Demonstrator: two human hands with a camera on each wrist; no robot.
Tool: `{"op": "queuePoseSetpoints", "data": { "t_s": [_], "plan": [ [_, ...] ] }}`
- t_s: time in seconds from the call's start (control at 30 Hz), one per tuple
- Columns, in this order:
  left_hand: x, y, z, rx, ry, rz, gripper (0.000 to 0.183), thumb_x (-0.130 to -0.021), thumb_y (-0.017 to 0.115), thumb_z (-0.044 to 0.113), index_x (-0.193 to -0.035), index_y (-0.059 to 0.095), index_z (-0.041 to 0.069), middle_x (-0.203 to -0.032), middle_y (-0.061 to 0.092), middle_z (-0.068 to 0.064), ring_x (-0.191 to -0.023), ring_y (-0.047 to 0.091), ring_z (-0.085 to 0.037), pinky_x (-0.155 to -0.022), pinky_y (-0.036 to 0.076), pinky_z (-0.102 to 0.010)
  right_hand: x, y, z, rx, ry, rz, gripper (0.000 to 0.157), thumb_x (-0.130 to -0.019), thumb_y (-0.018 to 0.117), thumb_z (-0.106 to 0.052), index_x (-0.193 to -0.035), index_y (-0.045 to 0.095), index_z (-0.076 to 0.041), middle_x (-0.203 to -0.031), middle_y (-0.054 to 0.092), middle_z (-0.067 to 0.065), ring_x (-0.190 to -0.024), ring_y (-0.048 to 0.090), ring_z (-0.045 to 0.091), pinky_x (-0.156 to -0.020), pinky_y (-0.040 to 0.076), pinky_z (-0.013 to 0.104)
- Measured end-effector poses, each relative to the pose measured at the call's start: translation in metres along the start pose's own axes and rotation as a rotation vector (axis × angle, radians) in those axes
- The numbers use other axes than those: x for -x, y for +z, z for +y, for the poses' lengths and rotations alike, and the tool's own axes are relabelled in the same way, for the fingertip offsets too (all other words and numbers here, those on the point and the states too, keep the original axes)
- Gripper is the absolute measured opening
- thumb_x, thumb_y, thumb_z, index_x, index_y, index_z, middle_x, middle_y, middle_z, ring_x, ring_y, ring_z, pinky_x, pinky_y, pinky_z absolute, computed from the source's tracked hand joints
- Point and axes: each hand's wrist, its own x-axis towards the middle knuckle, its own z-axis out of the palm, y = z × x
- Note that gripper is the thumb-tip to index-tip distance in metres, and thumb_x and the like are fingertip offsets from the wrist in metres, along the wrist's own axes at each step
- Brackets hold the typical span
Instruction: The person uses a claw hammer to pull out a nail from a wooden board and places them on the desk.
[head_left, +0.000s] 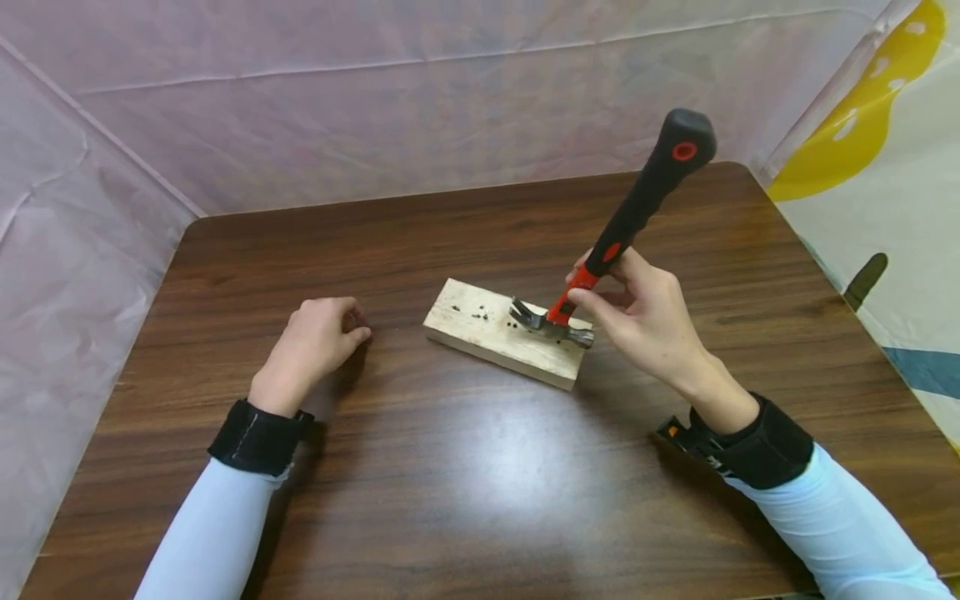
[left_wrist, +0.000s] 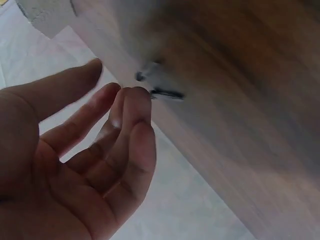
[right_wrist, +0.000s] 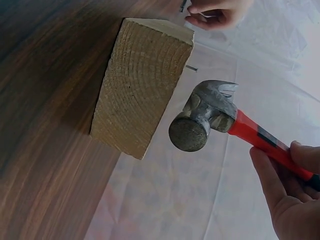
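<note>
A claw hammer (head_left: 630,208) with a red and black handle is held by my right hand (head_left: 645,321), thumb and fingers pinching the handle near the head. Its head is over the right part of a pale wooden block (head_left: 480,325); the right wrist view shows a gap between them. Dark spots dot the block's top, and a thin nail (right_wrist: 192,68) sticks out of it in the right wrist view. My left hand (head_left: 315,342) rests loosely curled on the table, left of the block, holding nothing. Just past its fingertips lies a small blurred nail-like piece (left_wrist: 167,94).
Everything stands on a brown wood-grain table (head_left: 420,500). A pale cloth sheet (head_left: 337,125) hangs behind its far edge, and another with a yellow pattern (head_left: 862,125) is on the right. Black bands (head_left: 258,437) circle both wrists.
</note>
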Motion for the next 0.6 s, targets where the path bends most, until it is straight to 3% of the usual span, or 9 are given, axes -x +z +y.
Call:
{"op": "queuePoseSetpoints", "data": {
  "t_s": [0.17, 0.6],
  "plan": [
    [-0.001, 0.002, 0.01, 0.011, 0.06, 0.016, 0.024, -0.095, 0.067, 0.022, -0.11, 0.068, 0.003, -0.097, 0.065, -0.01, -0.087, 0.063, -0.026, -0.072, 0.048, -0.039, 0.001, -0.001, 0.0, 0.003, 0.0, 0.003, 0.032, -0.081, 0.071, 0.015, -0.109, 0.06, 0.004, -0.101, 0.067, 0.006, -0.092, 0.066, 0.012, -0.069, 0.055, 0.031],
    [-0.011, 0.004, 0.032, 0.058, 0.196, -0.015, 0.036, -0.095, 0.068, 0.025, -0.121, 0.063, 0.001, -0.108, 0.062, -0.011, -0.097, 0.06, -0.026, -0.08, 0.046, -0.038, 0.003, -0.003, 0.003, 0.013, 0.0, -0.011, 0.032, -0.081, 0.072, 0.015, -0.109, 0.061, 0.004, -0.1, 0.068, 0.006, -0.09, 0.066, 0.012, -0.069, 0.054, 0.029]
  ]
}}
